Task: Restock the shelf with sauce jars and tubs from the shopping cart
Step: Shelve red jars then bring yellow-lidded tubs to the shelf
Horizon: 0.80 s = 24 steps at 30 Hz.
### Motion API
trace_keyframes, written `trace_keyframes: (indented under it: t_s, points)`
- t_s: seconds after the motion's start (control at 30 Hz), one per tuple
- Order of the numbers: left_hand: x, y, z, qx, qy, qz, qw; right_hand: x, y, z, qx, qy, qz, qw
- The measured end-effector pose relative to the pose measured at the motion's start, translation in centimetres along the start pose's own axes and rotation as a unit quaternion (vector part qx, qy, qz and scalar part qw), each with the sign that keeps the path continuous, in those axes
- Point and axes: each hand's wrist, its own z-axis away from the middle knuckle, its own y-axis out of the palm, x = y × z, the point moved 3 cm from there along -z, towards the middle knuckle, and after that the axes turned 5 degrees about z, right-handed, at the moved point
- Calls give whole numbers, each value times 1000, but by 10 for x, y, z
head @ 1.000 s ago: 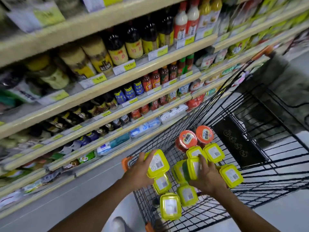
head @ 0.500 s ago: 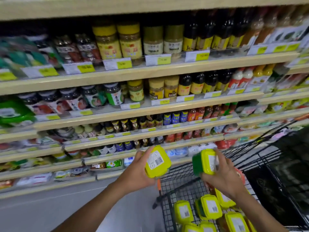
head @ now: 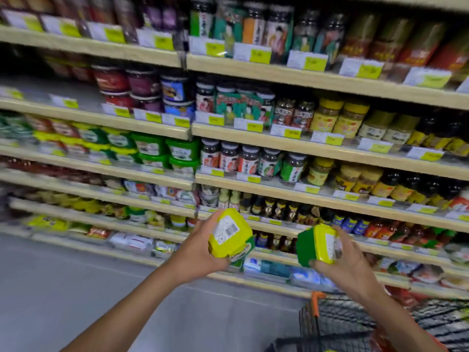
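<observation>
Head view: two tubs in hand, one per hand, both raised in front of the shelf [head: 304, 148].
Left hand [head: 200, 247]: fingers curled under tub one [head: 229, 233], at 6 o'clock; yellow lid with barcode label tilted toward the camera.
Right hand [head: 347, 262]: gripping tub two [head: 317, 243], at 4 o'clock; green wall facing left, yellow lid turned right.
Gap: the two tubs are near each other, not touching.
Shelf stock: green tubs [head: 167, 151] at 9 o'clock, stacked two high; at least four clear, the rest to the left blurred.
Cart [head: 337, 323]: one, at 5 o'clock in the bottom corner; contents too dark to tell.
Change since half a second ago: view has swung up and left; the yellow-lidded tubs in the cart have dropped out of sight; the green stacks have come in; both grips are unchanged.
</observation>
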Motion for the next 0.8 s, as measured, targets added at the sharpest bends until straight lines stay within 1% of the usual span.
trace_keyframes:
  t_s: [0.17,0.3,0.4,0.57,0.8]
  points:
    - [19,-95,64,-58,-10,10,998,95,44,18,1,-60,-5,998]
    - [32,-160,112,-115,-23,2,993,169,75,28,26,-104,10,994]
    - [37,-203,143,-162,-31,-22,986,220,93,35,29,-142,16,989]
    - [39,-255,182,-222,-34,-36,974,287,120,35,48,-197,0,979]
    - [49,-306,212,-272,-49,-45,960,353,160,20,74,-257,2,964]
